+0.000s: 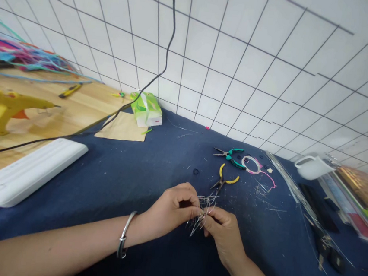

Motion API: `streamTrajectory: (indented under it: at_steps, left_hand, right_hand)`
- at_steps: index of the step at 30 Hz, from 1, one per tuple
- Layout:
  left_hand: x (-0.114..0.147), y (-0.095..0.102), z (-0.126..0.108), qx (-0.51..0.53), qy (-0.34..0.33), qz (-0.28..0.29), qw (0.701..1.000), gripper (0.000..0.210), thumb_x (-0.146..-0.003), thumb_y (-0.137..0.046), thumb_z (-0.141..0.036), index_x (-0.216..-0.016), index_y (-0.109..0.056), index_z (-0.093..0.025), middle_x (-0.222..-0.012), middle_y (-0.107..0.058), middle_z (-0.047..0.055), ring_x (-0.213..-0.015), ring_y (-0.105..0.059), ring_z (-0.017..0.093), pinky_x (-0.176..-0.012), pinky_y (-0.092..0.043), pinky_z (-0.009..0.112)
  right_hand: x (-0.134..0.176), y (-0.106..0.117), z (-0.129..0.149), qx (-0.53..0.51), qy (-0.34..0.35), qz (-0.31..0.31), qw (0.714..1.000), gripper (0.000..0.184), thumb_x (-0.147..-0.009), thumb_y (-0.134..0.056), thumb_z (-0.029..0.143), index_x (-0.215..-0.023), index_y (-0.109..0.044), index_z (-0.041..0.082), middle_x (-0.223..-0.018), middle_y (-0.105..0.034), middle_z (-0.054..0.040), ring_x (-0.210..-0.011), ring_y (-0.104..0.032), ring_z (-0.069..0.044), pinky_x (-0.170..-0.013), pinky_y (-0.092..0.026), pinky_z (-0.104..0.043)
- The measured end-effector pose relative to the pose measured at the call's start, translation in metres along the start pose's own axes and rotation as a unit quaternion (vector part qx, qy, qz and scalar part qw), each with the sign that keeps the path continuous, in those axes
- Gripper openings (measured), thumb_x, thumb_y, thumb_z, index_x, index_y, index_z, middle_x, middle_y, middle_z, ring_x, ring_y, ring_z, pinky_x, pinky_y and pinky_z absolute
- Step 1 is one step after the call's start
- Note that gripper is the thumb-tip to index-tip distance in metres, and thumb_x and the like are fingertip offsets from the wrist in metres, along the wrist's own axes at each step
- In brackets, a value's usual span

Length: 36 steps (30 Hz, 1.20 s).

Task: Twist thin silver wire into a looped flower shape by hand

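Pinching a thin wire tangle [203, 209] between both hands' fingers, left hand [172, 210], right hand [223, 233], strands blurred

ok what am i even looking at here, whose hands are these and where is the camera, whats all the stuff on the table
There is no machine here. The camera sits on a person's head and looks forward and down, so the two bare arms reaching in from the bottom are that person's own.

The left hand, with a silver bangle on its wrist, and the right hand meet in the middle. Together they pinch a small tangle of thin silvery wire between their fingertips.

They work over a dark blue cloth. Just beyond lie yellow-handled pliers and teal-handled pliers, and a small pink and white coil. To the left are a white power strip, a yellow glue gun on bare wood, and a green tissue pack. A tiled wall stands behind.
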<state>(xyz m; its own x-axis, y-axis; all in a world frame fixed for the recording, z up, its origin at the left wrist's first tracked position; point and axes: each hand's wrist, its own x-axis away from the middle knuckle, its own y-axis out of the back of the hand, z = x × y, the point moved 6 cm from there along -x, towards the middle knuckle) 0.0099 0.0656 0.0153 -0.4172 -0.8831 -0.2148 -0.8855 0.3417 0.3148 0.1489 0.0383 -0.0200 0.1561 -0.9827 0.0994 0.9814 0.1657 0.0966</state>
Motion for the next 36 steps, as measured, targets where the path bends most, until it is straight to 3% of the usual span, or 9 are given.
streamTrajectory:
  at_steps: [12, 24, 36]
  left_hand:
    - [-0.001, -0.008, 0.000, 0.022, -0.019, 0.052, 0.998, 0.015, -0.078, -0.056, -0.007, -0.077, -0.069, -0.016, -0.081, -0.053, 0.003, -0.077, -0.053, 0.011, -0.066, -0.043, 0.022]
    - [0.000, -0.007, -0.008, -0.043, -0.084, 0.097, 0.991, 0.016, -0.081, -0.053, -0.011, -0.084, -0.068, -0.017, -0.080, -0.060, 0.003, -0.076, -0.056, 0.010, -0.068, -0.046, 0.021]
    - [0.009, -0.010, -0.006, -0.216, -0.128, 0.073, 0.965, 0.020, -0.086, -0.045, -0.015, -0.093, -0.064, -0.017, -0.084, -0.059, 0.005, -0.078, -0.055, 0.014, -0.069, -0.047, 0.027]
  right_hand:
    - [0.000, 0.001, -0.003, -0.003, 0.002, 0.031, 1.000, 0.017, -0.074, -0.065, 0.030, -0.071, -0.065, 0.014, -0.059, -0.047, 0.0028, -0.054, -0.041, -0.008, -0.050, -0.033, -0.020]
    - [-0.001, 0.000, 0.000, -0.021, -0.020, 0.048, 0.998, 0.015, -0.070, -0.069, 0.026, -0.069, -0.063, 0.013, -0.062, -0.052, 0.0024, -0.058, -0.042, -0.008, -0.054, -0.033, -0.019]
    - [-0.001, 0.002, 0.008, 0.046, 0.014, 0.040, 0.998, 0.004, -0.072, -0.062, 0.017, -0.070, -0.064, 0.015, -0.064, -0.054, 0.0026, -0.061, -0.047, -0.009, -0.060, -0.037, -0.020]
